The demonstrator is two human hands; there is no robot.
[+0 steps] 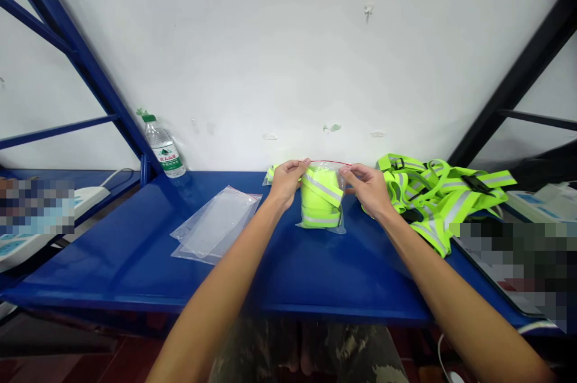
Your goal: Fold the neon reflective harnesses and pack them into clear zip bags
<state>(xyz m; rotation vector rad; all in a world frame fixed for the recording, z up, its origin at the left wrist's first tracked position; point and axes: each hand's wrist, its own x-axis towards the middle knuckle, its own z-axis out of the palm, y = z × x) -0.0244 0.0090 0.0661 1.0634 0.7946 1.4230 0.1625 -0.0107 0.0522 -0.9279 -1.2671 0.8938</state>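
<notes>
A clear zip bag [321,199] with a red seal line along its top stands upright near the middle of the blue table. Folded neon-yellow straps with silver reflective stripes fill it. My left hand [288,181] pinches the bag's top left corner, and my right hand [367,186] pinches the top right corner. Flat clear bags [219,223] lie overlapping to the left of my left hand. Right of my right hand is a loose heap of neon-yellow reflective straps [444,196] with black buckles. Part of another yellow item shows behind my left hand.
A water bottle [166,148] with a green cap leans at the table's back left. White power strips [85,199] are at the far left. A dark flat object [509,275] lies at the right edge. Blue and black frame bars slant on both sides, before a white wall.
</notes>
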